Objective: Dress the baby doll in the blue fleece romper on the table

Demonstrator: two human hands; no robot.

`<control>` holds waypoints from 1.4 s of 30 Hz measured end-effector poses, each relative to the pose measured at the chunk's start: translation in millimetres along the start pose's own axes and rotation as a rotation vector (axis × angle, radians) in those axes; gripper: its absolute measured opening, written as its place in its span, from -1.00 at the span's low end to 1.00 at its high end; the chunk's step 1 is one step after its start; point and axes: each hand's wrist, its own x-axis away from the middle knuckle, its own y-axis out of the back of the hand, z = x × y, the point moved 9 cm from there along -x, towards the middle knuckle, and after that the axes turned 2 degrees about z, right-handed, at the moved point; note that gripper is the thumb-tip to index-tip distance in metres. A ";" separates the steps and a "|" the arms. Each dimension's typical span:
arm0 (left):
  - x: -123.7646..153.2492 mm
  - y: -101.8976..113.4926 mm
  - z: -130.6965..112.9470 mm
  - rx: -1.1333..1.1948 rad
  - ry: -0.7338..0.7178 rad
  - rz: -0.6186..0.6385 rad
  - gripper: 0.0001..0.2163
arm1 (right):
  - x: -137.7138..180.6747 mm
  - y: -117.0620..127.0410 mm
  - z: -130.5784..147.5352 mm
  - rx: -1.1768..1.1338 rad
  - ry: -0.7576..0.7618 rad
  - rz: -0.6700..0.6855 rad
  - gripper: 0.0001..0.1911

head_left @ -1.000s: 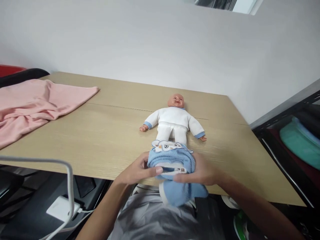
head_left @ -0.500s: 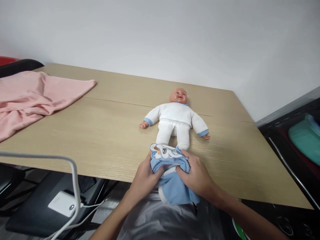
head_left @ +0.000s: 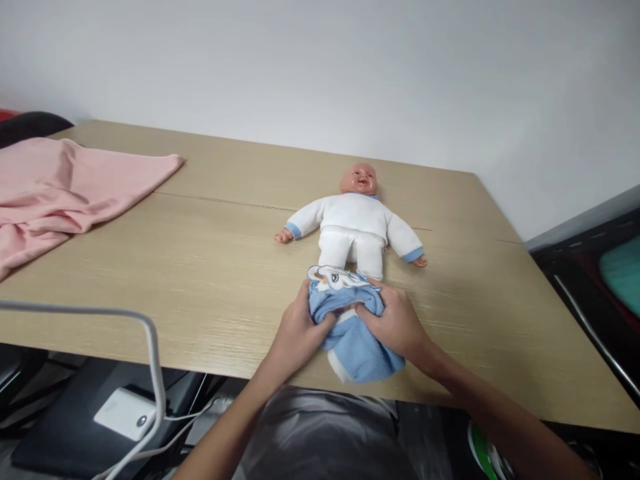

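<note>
Hands (head_left: pixel 301 327) (head_left: pixel 399 321) grip blue garment (head_left: pixel 369 353); tan table (head_left: pixel 215 247), pale wall (head_left: pixel 260 73) behind.

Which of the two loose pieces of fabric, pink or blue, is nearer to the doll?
The blue garment, held by the left hand and right hand near the doll's legs. The pink cloth lies apart on the left of the table.
</note>
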 end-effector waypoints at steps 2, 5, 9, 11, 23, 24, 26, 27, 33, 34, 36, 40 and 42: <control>5.0 3.8 -1.8 -0.050 0.022 -0.017 -0.50 | 0.6 0.3 11.3 0.023 0.023 0.038 -0.90; 18.0 7.9 0.8 -0.155 0.081 -0.001 -0.59 | 8.0 -9.0 27.7 0.081 0.044 0.145 -0.88; 31.3 7.6 3.9 -0.344 0.059 0.058 -0.76 | 20.4 -27.1 35.0 0.234 0.039 0.263 -0.70; 34.1 4.9 3.8 -0.418 0.030 0.094 -0.78 | 24.9 -33.1 33.9 0.278 0.035 0.280 -0.61; 37.1 -0.2 17.2 -0.649 -0.041 0.243 -0.86 | 33.9 -43.8 20.8 0.299 0.083 0.291 -0.32; 38.0 0.8 18.6 -0.622 -0.052 0.217 -0.86 | 33.3 -43.4 19.4 0.285 0.076 0.290 -0.32; 39.2 4.6 19.4 -0.567 -0.071 0.133 -0.81 | 31.6 -42.1 16.9 0.255 0.054 0.286 -0.36; 39.2 7.0 19.0 -0.530 -0.081 0.085 -0.75 | 30.8 -41.2 15.8 0.237 0.042 0.281 -0.39; 28.1 9.7 20.0 -0.058 -0.084 0.064 -0.53 | 27.4 -31.8 7.1 0.016 -0.002 0.166 -0.39; 24.9 11.3 19.7 -0.014 -0.075 0.072 -0.52 | 26.6 -29.4 5.5 -0.019 0.000 0.135 -0.35; 17.9 16.8 16.1 -0.004 -0.081 0.080 -0.54 | 24.0 -24.8 3.5 -0.058 0.017 0.085 -0.30; 2.4 29.7 -3.3 -0.111 -0.187 0.142 -0.72 | 11.1 -14.9 2.0 -0.078 0.062 0.042 -0.52; -5.6 35.3 -15.2 -0.165 -0.255 0.195 -0.81 | 1.0 -7.7 4.8 -0.086 0.127 0.039 -0.70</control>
